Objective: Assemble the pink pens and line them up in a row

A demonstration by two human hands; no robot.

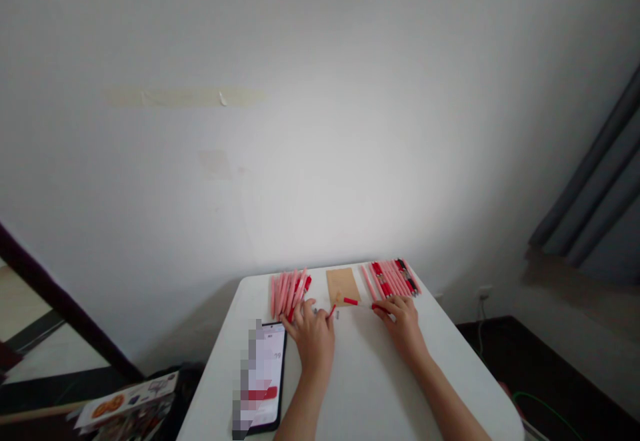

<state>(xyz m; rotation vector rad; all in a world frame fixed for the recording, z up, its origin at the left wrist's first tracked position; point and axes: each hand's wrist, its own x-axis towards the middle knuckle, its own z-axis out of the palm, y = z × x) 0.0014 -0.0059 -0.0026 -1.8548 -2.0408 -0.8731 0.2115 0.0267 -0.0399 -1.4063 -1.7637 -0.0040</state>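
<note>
Against a pale wall [320, 161] stands a white table [370, 387], and both my bare forearms reach across it from the near edge. Toward the table's left side lies a black-edged phone [265, 374], face up, its lit screen showing a red bar, with part of that screen blocked out.

Just beyond the phone is my left hand [314, 331], palm down with fingers spread and bent; a small red piece [332, 310] shows by my thumb, but I cannot tell whether I am pinching it or only touching it. Opposite, well apart from it, my right hand [400, 321] has its fingers curled round a red pen part [379, 308], grasping it just above the tabletop.

Beyond my right hand, a row of pens [393, 277] lies side by side, mostly pink, with red and black ones among them. Beyond my left fingers, a looser bunch of pens [284, 293] overlaps, pink with some red. Between these two groups rests a flat brown card [343, 284].

Near the card's closest corner sits a short red tube [351, 301]; whether it joins the part I grasp is unclear. Smallest is a grey bit [337, 315] on the table between my hands, too tiny to identify.
</note>
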